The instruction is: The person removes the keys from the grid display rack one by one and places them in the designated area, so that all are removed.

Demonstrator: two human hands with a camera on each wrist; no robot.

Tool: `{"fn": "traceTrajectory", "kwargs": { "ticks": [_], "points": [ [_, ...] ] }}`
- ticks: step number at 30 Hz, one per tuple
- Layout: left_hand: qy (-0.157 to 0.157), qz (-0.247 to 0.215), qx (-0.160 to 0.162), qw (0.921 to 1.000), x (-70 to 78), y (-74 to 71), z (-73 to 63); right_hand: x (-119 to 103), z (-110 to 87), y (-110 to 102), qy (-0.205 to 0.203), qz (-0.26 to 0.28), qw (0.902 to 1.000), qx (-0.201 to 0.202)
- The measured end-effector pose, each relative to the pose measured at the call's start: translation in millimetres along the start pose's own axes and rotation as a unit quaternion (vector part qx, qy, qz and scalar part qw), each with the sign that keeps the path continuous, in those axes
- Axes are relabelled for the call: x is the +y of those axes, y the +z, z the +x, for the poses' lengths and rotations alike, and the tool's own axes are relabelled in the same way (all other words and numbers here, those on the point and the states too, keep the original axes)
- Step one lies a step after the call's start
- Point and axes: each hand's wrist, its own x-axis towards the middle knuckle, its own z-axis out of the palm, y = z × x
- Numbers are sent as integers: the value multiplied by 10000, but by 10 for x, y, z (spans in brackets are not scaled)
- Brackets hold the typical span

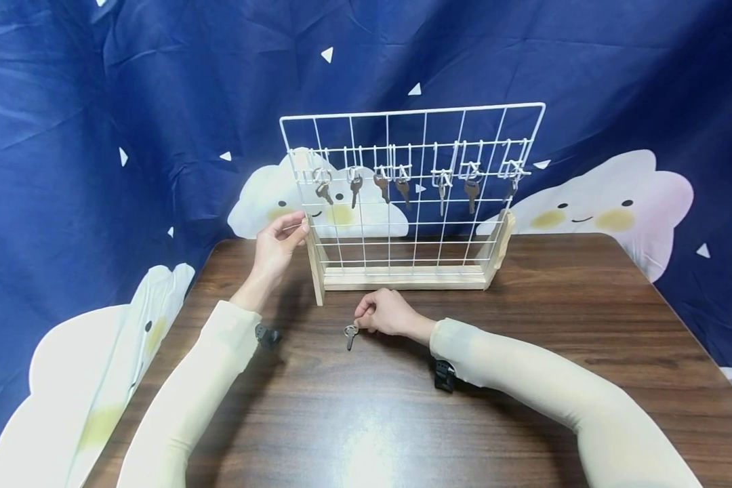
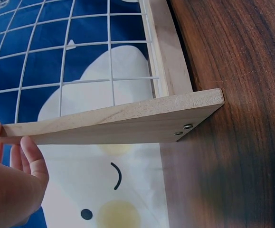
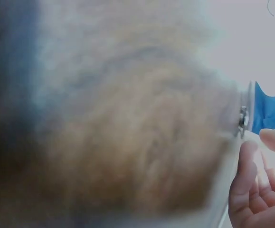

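Note:
My left hand (image 1: 274, 247) grips the upper end of the wooden side post (image 2: 113, 116) of a white wire grid rack (image 1: 415, 224), thumb on one side and fingers on the other. Low over the table, in front of the rack's base, my right hand (image 1: 390, 313) has curled fingers, their tips at the ring of a small metal key (image 1: 350, 337). The key's blade points toward me; whether it touches the table I cannot tell. In the right wrist view, blur covers most of the frame and the fingers (image 3: 244, 175) show at the right edge.
Several keys (image 1: 472, 193) hang from white hooks along the middle of the grid. A wooden bar (image 1: 402, 279) joins the two side posts at the base. The rack stands toward the back of a brown wooden table (image 1: 585, 325), before a blue cloth (image 1: 177, 81) with clouds.

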Motion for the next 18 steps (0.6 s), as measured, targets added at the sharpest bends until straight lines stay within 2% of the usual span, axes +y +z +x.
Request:
{"fn": "traceTrajectory", "kwargs": {
  "ticks": [6,13,18],
  "points": [
    [-28,43,-4,10000,-10,-2,6,-33,-3,-63,-176,364,9992,-26],
    [-40,29,2,10000,-1,0,2,-99,-2,-146,-547,377,9978,18],
    [-46,-21,8,10000,-1,-1,2,-147,-8,-194,-720,613,9955,-79]
  ]
}}
